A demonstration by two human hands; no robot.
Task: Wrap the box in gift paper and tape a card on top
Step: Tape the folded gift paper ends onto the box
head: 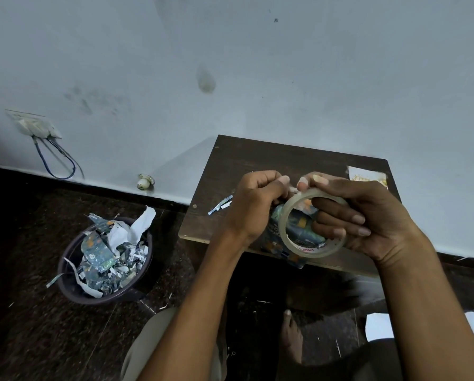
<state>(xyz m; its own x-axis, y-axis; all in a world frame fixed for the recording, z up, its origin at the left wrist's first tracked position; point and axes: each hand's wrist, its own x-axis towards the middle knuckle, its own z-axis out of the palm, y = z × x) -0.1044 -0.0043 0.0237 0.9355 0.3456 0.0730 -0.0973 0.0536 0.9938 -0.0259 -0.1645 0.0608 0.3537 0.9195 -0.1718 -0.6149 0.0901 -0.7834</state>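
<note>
At centre right of the frame, the right hand [368, 215] grips a clear ring-shaped roll of adhesive tape [311, 221], fingers curled through its opening. The left hand [253, 207] pinches the tape's free end at the roll's upper edge. The box wrapped in blue patterned gift paper [282, 243] rests beneath both hands on the dark brown wooden table [230, 166]. A pale rectangular card [368, 176] lies at the table's upper right corner. A dark round bin of paper scraps [103, 259] stands lower left.

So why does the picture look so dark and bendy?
Head view: dim, bluish light leaves the floor nearly black; the wide lens bows the wall's bottom edge and stretches the arms; the tape roll and both hands look sharp, the corners softer.
</note>
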